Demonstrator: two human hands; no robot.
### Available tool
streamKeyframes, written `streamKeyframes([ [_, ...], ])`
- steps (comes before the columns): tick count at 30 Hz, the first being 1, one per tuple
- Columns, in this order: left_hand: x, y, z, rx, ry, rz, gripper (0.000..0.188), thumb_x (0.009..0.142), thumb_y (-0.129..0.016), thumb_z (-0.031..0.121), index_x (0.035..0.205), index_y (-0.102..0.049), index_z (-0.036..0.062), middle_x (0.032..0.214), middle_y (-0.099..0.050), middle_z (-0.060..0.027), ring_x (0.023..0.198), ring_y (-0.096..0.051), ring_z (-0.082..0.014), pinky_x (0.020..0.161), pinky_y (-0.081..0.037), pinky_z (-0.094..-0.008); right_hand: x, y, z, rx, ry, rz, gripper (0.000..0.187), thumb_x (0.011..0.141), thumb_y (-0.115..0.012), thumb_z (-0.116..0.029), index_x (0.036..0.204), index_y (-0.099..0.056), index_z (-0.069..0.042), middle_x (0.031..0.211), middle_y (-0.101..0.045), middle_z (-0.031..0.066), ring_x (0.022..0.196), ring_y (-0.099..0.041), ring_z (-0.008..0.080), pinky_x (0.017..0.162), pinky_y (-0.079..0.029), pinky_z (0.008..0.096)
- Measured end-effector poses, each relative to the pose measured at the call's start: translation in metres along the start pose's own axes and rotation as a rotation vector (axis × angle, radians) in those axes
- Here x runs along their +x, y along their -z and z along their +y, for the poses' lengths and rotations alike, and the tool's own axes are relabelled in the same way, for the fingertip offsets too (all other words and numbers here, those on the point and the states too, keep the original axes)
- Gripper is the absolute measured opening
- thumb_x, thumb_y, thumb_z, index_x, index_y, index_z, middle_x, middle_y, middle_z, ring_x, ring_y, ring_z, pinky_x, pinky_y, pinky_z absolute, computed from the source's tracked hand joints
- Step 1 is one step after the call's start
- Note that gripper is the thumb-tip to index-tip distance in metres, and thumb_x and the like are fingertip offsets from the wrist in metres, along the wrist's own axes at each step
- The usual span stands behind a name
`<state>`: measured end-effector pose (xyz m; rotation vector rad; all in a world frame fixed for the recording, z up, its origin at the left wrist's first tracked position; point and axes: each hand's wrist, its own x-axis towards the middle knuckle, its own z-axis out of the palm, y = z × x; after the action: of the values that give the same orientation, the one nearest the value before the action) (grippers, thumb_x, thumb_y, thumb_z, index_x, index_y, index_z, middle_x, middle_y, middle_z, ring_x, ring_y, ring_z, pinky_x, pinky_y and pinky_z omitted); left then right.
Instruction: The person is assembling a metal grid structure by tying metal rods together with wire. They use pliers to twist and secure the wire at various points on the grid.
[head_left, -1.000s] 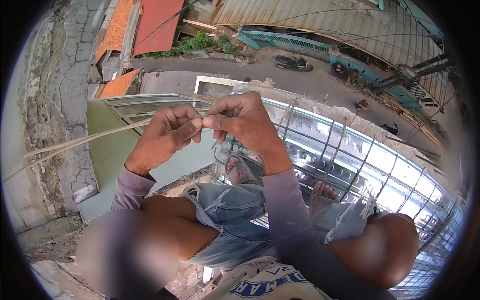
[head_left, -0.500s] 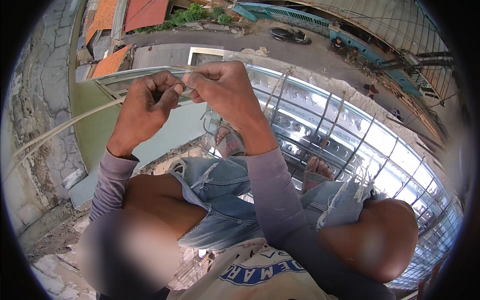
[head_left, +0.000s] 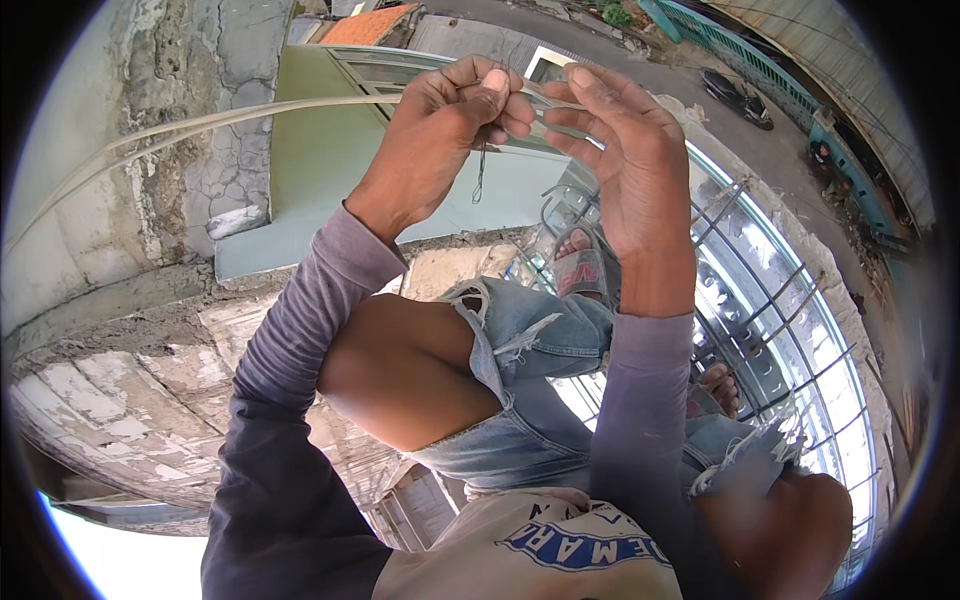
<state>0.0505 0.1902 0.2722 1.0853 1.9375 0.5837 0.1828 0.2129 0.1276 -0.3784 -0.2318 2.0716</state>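
My left hand (head_left: 455,120) is raised in front of me, thumb and fingers pinched on a thin pale cable (head_left: 200,125) that runs off in an arc to the left. A short thin wire end (head_left: 480,175) hangs down from that pinch. My right hand (head_left: 620,150) is just to the right, fingers half curled and touching the same cable where it passes on toward the right. Both forearms wear grey-purple sleeves. Below the hands are my bare knees in torn denim shorts and a sandalled foot (head_left: 585,265) resting on a metal window grille (head_left: 740,290).
A cracked, weathered concrete wall and ledge (head_left: 130,300) fill the left side. A green awning roof (head_left: 330,150) lies beneath the hands. Far below on the right run a street and a parked motorbike (head_left: 740,97). The curved metal grille spans the right side.
Both hands have come up and nearer to the camera while staying together on the cable. The view has tilted down, showing more wall on the left and less street.
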Motion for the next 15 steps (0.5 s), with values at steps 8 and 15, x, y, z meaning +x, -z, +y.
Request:
streamKeyframes([
  [8, 0.01, 0.005, -0.005, -0.297, -0.067, 0.094, 0.016, 0.112, -0.056, 0.019, 0.109, -0.066, 0.0075, 0.115, -0.077, -0.0097, 0.109, -0.064, -0.0126, 0.097, -0.049, -0.0302, -0.02, -0.036, 0.034, -0.105, -0.11, -0.139, 0.034, 0.105, -0.071, -0.026, 0.115, -0.077, 0.005, 0.089, -0.074, 0.0078, 0.082, -0.069, 0.0137, 0.076, -0.057, 0.0279],
  [15, 0.012, 0.007, -0.004, 0.179, -0.183, 0.173, 0.026, 0.113, -0.058, 0.026, 0.108, -0.071, 0.004, 0.1, -0.076, -0.0064, 0.104, -0.067, -0.0148, 0.101, -0.049, -0.0313, -0.018, -0.036, 0.035, -0.369, 0.084, -0.002, 0.022, 0.095, -0.065, -0.003, 0.076, -0.062, 0.009, 0.062, -0.054, 0.0181, 0.053, -0.044, 0.0215, 0.055, -0.04, 0.0392],
])
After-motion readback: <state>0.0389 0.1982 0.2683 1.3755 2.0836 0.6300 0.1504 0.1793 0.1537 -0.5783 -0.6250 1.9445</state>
